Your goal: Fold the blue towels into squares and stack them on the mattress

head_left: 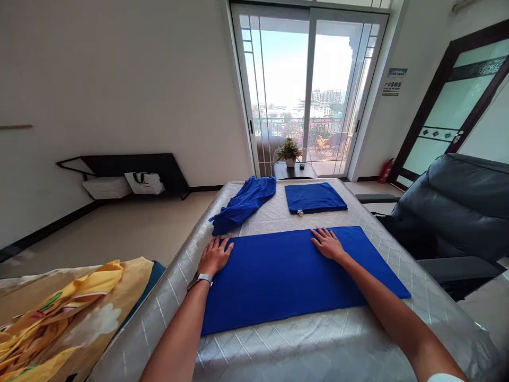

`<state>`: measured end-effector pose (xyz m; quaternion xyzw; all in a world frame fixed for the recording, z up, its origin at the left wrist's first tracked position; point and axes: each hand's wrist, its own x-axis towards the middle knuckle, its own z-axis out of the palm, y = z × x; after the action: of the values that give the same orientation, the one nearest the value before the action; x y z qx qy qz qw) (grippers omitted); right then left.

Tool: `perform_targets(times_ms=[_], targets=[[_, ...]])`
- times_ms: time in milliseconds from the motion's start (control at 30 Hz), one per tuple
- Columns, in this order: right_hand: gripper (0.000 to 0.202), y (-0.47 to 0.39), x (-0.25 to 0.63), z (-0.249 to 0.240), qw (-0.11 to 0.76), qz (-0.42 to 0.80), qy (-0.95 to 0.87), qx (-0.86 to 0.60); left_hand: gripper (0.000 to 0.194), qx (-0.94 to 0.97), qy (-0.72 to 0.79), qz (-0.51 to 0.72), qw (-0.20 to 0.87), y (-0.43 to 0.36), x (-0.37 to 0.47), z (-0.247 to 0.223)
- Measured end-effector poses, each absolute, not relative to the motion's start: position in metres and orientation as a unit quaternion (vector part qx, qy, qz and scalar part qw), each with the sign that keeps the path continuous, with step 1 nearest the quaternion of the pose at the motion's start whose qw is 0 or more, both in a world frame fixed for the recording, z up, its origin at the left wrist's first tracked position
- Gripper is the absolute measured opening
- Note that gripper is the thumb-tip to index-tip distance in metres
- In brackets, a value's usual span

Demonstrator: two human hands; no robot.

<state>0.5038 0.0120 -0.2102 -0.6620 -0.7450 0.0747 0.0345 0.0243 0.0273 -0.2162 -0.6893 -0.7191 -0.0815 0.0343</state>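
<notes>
A blue cloth (278, 281), folded into a long flat rectangle, lies across the quilted mattress (302, 350) in front of me. My left hand (214, 255) rests flat near its far left corner, fingers stretched out. Near the far edge, right of the middle, my right hand (327, 244) presses flat on the cloth with its fingers spread. Beyond it sits a smaller folded blue cloth (314, 197) with a white tag at its near edge. A crumpled blue cloth (248, 201) lies loosely to the left of that one.
A small table (282, 171) with a potted plant (290, 153) stands past the mattress, before a sliding glass door (310, 95). On the right is a black armchair (469, 207). Yellow patterned bedding (87, 302) lies at the lower left.
</notes>
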Motion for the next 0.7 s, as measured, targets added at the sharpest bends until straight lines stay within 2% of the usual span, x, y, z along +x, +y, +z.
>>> perform_targets(times_ms=[233, 700], targets=[[0.065, 0.011, 0.634, -0.221, 0.027, 0.048, -0.608, -0.792, 0.062, -0.693, -0.717, -0.069, 0.027, 0.031, 0.022, -0.217], [0.068, 0.014, 0.643, -0.233, 0.046, 0.041, -0.590, -0.805, 0.061, -0.697, -0.711, -0.081, 0.035, 0.028, 0.025, -0.214]])
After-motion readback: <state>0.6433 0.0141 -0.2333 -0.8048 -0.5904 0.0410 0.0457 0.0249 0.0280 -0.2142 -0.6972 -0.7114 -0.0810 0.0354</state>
